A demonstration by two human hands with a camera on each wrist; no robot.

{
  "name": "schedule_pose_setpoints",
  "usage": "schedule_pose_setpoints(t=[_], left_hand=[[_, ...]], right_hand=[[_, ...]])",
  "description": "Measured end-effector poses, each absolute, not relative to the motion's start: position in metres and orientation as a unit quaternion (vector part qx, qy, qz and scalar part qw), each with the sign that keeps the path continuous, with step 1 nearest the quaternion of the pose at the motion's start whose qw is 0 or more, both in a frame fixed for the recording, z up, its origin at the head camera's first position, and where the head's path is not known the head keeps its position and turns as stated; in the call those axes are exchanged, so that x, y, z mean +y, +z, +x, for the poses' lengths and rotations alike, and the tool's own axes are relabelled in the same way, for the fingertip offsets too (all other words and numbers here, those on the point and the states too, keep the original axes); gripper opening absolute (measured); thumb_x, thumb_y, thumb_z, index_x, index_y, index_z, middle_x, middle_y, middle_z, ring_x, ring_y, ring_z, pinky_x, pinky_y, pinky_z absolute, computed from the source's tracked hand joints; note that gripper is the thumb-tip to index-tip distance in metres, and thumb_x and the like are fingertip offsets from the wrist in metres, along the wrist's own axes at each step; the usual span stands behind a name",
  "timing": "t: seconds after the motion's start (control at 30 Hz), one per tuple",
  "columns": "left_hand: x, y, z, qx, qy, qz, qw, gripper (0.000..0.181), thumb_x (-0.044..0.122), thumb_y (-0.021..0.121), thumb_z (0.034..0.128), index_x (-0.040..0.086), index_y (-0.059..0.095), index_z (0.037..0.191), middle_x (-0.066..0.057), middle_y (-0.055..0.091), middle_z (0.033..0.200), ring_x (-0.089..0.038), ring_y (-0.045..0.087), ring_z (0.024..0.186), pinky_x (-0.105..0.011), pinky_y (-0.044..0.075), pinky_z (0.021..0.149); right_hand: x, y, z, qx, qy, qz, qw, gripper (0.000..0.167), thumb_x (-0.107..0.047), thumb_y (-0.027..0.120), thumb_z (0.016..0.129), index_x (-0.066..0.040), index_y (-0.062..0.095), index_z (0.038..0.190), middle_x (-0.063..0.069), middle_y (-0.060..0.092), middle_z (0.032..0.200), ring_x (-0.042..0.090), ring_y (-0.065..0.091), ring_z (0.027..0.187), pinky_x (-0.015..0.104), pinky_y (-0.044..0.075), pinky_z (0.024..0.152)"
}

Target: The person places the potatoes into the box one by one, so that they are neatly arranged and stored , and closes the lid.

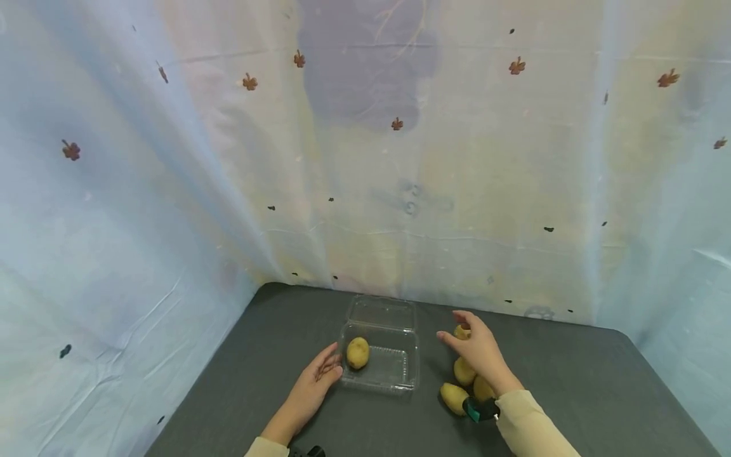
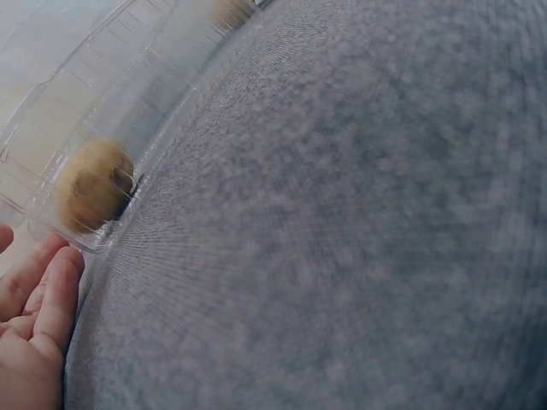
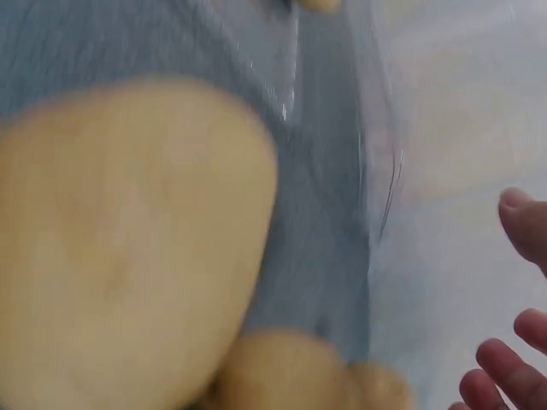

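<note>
A clear plastic container [image 1: 388,384] with its lid raised at the back stands mid-table. One potato [image 1: 357,353] lies in its left part, also visible through the wall in the left wrist view [image 2: 92,185]. My left hand [image 1: 310,391] touches the container's left side with extended fingers [image 2: 58,295]. Over the potatoes to the right, my right hand [image 1: 481,350] hovers with thumb and fingers apart, holding nothing. Below it lie several loose potatoes [image 1: 454,398], partly hidden by hand and wrist; one looms large in the right wrist view [image 3: 137,248].
The dark grey table [image 1: 228,406] reaches back to a pale patterned curtain [image 1: 457,171], which also hangs along the left and right sides. Dark devices are strapped at both wrists, the right one [image 1: 481,409] close above the nearest potatoes.
</note>
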State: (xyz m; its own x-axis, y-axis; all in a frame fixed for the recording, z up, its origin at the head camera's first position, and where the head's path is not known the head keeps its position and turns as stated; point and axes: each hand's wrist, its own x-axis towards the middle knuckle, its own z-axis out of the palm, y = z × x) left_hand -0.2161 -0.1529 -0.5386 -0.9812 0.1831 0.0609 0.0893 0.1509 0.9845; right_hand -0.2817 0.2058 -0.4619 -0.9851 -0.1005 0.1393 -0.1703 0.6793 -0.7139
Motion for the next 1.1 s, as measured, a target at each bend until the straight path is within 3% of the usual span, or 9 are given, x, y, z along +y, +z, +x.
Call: schedule_pose_setpoints(t=[0.13, 0.37, 0.8, 1.1], left_hand=[[-0.152, -0.539, -0.216, 0.761, 0.642, 0.087, 0.034, 0.060, 0.031, 0.053, 0.1011, 0.016, 0.027, 0.153, -0.014, 0.043, 0.147, -0.028, 0.040, 0.134, -0.048, 0.033, 0.109], [-0.152, -0.538, -0.216, 0.763, 0.640, 0.087, 0.037, 0.060, 0.032, 0.052, 0.1016, 0.016, 0.027, 0.153, -0.013, 0.042, 0.147, -0.028, 0.040, 0.135, -0.048, 0.035, 0.108], [-0.154, -0.539, -0.216, 0.753, 0.649, 0.093, 0.049, 0.059, 0.031, 0.052, 0.1019, 0.016, 0.027, 0.153, -0.013, 0.042, 0.147, -0.027, 0.040, 0.134, -0.047, 0.035, 0.108], [-0.153, -0.541, -0.219, 0.757, 0.645, 0.087, 0.046, 0.058, 0.029, 0.052, 0.1017, 0.018, 0.028, 0.153, -0.013, 0.043, 0.146, -0.028, 0.042, 0.133, -0.044, 0.038, 0.107]], right_hand=[[0.228, -0.468, -0.287, -0.902, 0.429, 0.044, 0.025, 0.085, -0.060, 0.066, 0.083, -0.014, 0.035, 0.148, 0.016, 0.037, 0.148, 0.036, 0.035, 0.133, 0.058, 0.037, 0.102], [0.245, -0.476, -0.289, -0.885, 0.465, 0.023, -0.025, 0.090, -0.053, 0.065, 0.088, -0.007, 0.022, 0.152, 0.024, 0.023, 0.153, 0.042, 0.025, 0.139, 0.058, 0.033, 0.106], [0.261, -0.491, -0.296, -0.836, 0.531, -0.025, -0.133, 0.098, -0.051, 0.067, 0.087, -0.005, 0.013, 0.154, 0.030, 0.018, 0.152, 0.050, 0.023, 0.136, 0.065, 0.027, 0.105], [0.262, -0.496, -0.304, -0.813, 0.561, -0.042, -0.152, 0.097, -0.048, 0.070, 0.087, -0.005, 0.014, 0.153, 0.026, 0.019, 0.150, 0.049, 0.017, 0.137, 0.069, 0.018, 0.106]])
